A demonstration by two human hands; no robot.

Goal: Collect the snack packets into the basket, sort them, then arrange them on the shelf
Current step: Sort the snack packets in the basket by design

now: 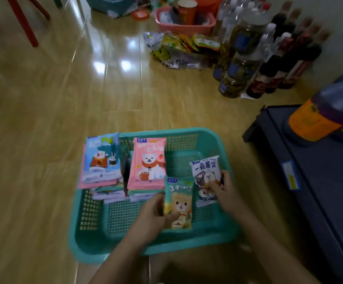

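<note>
Basket (pixel 152 251): teal plastic with mesh walls and bottom, sitting on the wooden floor (pixel 43 119) directly below the camera.
Left hand (pixel 152 214): inside the basket near its middle; its fingers (pixel 158 198) are curled round the left edge of a green packet (pixel 180 199), and the thumb lies across the lower front.
Green packet: held upright, face to the camera, with a bear cub printed on it, in the middle of the basket, just left of the white packet (pixel 205 171).
Right hand (pixel 224 187): at the right side of the basket; its fingers (pixel 214 184) pinch the white packet at the lower right part.
White packet: printed with cartoon animals, tilted slightly, standing over the right half of the basket's bottom.
Pink packet (pixel 149 160): printed with a polar bear, on top of a stack in the far middle of the basket.
Blue packet (pixel 102 156): on top of a second stack at the basket's far left corner, overhanging the rim.
Loose packets (pixel 178 46): a mixed heap on the floor well beyond the basket.
Pink basket (pixel 185 27): behind that heap, farther still from the teal basket, with an orange tube standing in it.
Bottles (pixel 269 58): clear and dark ones grouped beyond the basket, to its right.
Shelf (pixel 310 160): dark blue, to the right of the basket, carrying an orange and purple container (pixel 326 119).
Chair legs (pixel 29 23): red, far beyond the basket, to its left.
</note>
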